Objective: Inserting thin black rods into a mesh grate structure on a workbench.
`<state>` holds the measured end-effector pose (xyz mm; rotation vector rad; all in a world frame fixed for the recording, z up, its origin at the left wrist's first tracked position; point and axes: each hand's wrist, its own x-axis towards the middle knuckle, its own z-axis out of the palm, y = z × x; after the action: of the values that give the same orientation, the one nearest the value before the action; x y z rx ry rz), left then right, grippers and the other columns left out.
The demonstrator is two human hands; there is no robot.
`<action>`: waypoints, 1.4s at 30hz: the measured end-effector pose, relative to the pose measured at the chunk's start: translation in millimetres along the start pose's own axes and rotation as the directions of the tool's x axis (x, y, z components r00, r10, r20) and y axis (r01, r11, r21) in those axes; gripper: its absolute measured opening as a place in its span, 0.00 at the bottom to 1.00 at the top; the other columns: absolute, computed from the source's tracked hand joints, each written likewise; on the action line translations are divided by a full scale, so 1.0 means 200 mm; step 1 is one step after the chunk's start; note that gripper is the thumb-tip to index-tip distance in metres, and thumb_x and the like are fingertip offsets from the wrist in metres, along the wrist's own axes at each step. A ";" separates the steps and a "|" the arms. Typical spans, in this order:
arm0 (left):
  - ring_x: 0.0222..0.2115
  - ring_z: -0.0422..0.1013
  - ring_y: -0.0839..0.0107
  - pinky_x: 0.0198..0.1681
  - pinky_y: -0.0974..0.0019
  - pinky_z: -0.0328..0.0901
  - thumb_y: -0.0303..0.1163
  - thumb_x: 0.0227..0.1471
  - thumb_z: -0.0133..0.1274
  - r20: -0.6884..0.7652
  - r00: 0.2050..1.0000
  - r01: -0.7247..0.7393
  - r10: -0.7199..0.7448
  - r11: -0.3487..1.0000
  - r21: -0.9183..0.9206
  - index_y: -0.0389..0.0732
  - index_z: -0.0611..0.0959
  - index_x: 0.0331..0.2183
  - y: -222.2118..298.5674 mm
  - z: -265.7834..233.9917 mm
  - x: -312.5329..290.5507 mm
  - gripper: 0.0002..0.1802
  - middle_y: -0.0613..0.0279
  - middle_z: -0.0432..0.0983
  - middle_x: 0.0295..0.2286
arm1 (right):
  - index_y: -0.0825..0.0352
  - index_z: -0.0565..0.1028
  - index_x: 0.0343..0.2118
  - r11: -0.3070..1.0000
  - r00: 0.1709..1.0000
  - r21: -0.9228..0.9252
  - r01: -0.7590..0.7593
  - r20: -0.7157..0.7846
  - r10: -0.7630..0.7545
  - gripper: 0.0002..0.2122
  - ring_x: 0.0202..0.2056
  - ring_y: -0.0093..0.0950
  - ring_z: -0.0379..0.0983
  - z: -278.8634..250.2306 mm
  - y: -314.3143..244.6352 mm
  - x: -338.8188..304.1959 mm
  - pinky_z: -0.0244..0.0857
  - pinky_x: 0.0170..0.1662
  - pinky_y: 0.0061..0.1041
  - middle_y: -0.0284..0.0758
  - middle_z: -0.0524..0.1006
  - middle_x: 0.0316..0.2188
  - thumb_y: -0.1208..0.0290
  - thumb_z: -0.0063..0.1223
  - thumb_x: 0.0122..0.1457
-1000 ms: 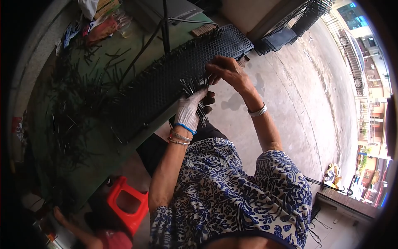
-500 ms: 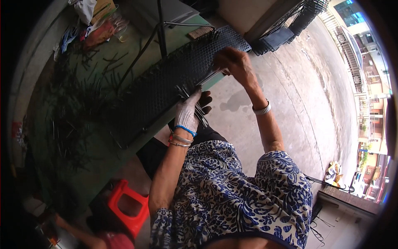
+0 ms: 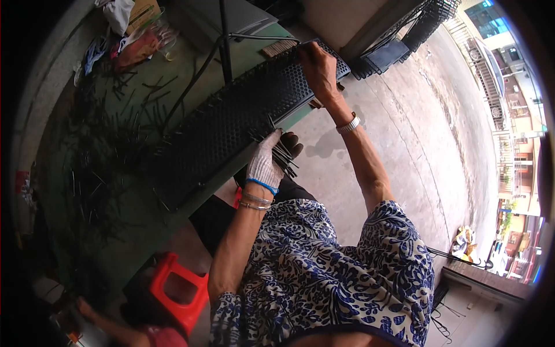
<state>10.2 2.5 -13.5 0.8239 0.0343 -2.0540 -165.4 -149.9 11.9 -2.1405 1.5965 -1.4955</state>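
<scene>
A long black perforated panel (image 3: 199,147) with rows of small holes lies slantwise along the edge of the green table. My left hand (image 3: 264,157), in a white knit glove with dark fingertips, is closed round a bundle of thin dark rods (image 3: 283,161) at the panel's near edge. The rods' ends stick out on both sides of the fist. My bare right hand (image 3: 320,68) is over the panel's far end, fingers pinched together and pointing down at the far edge. What the pinch holds, if anything, is too small to make out.
Many loose dark rods (image 3: 110,156) lie scattered over the green table (image 3: 167,72). A dark metal stand (image 3: 225,55) rises behind the panel. Plastic bags (image 3: 147,46) are at the back left. A red stool (image 3: 180,292) stands lower left, beside another person's arm (image 3: 110,327).
My right hand has moved from the panel's near edge up and across to its far edge. The left hand keeps the rods and has shifted slightly, the bundle now fanned out more.
</scene>
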 end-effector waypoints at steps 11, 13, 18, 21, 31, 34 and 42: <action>0.22 0.70 0.74 0.26 0.67 0.69 0.35 0.56 0.51 -0.041 0.998 -0.038 0.039 0.998 0.043 0.44 0.79 0.33 -0.01 0.04 -0.04 0.06 0.64 0.76 0.24 | 0.61 0.78 0.34 0.948 0.988 -0.313 0.056 0.151 -0.009 0.08 0.33 0.39 0.72 0.07 -0.04 0.07 0.66 0.35 0.35 0.41 0.75 0.26 0.65 0.51 0.54; 0.18 0.67 0.78 0.20 0.71 0.64 0.37 0.54 0.54 -0.051 0.990 -0.126 0.134 0.982 0.141 0.43 0.79 0.31 -0.01 0.05 -0.05 0.09 0.65 0.74 0.21 | 0.61 0.79 0.33 0.944 0.986 -0.326 0.052 0.165 0.003 0.09 0.34 0.38 0.72 0.07 -0.03 0.07 0.66 0.35 0.35 0.41 0.75 0.27 0.64 0.51 0.54; 0.15 0.64 0.79 0.16 0.74 0.60 0.39 0.53 0.55 -0.070 0.988 -0.122 0.135 0.978 0.170 0.40 0.79 0.30 -0.01 0.06 -0.05 0.11 0.64 0.74 0.20 | 0.59 0.80 0.34 0.950 0.978 -0.303 0.079 0.209 -0.015 0.10 0.33 0.38 0.72 0.05 -0.03 0.08 0.66 0.35 0.35 0.41 0.75 0.26 0.62 0.53 0.52; 0.14 0.64 0.80 0.14 0.75 0.60 0.39 0.53 0.55 -0.078 0.986 -0.127 0.145 0.973 0.194 0.40 0.79 0.29 0.00 0.06 -0.05 0.12 0.63 0.74 0.20 | 0.58 0.80 0.34 0.919 0.968 -0.378 0.114 0.248 -0.018 0.10 0.32 0.38 0.73 0.06 0.00 0.11 0.67 0.34 0.36 0.41 0.76 0.27 0.61 0.53 0.52; 0.15 0.68 0.77 0.16 0.74 0.63 0.37 0.53 0.56 -0.102 0.979 -0.157 0.176 0.972 0.175 0.37 0.79 0.32 0.00 0.10 -0.11 0.12 0.59 0.77 0.23 | 0.56 0.80 0.36 0.933 0.975 -0.346 0.097 0.220 -0.021 0.11 0.34 0.39 0.73 0.09 0.02 0.05 0.67 0.34 0.36 0.40 0.75 0.29 0.60 0.52 0.53; 0.16 0.69 0.77 0.17 0.74 0.63 0.37 0.52 0.56 -0.108 0.977 -0.165 0.186 0.971 0.175 0.37 0.80 0.31 0.01 0.09 -0.10 0.12 0.59 0.78 0.23 | 0.55 0.79 0.37 0.935 0.992 -0.350 0.049 0.123 -0.006 0.11 0.34 0.41 0.72 0.09 -0.03 0.01 0.66 0.34 0.37 0.42 0.73 0.32 0.60 0.51 0.54; 0.16 0.69 0.77 0.16 0.76 0.62 0.36 0.52 0.56 -0.127 0.969 -0.187 0.214 0.963 0.193 0.36 0.80 0.30 0.01 0.13 -0.11 0.12 0.60 0.78 0.22 | 0.56 0.79 0.38 0.893 0.983 -0.450 0.008 0.165 0.075 0.11 0.34 0.41 0.72 0.08 -0.03 -0.02 0.66 0.35 0.37 0.43 0.71 0.35 0.60 0.51 0.55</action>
<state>6.3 9.7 19.8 1.0461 -0.1497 -1.8203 -149.6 -151.3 5.4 -2.3668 2.0557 -0.9502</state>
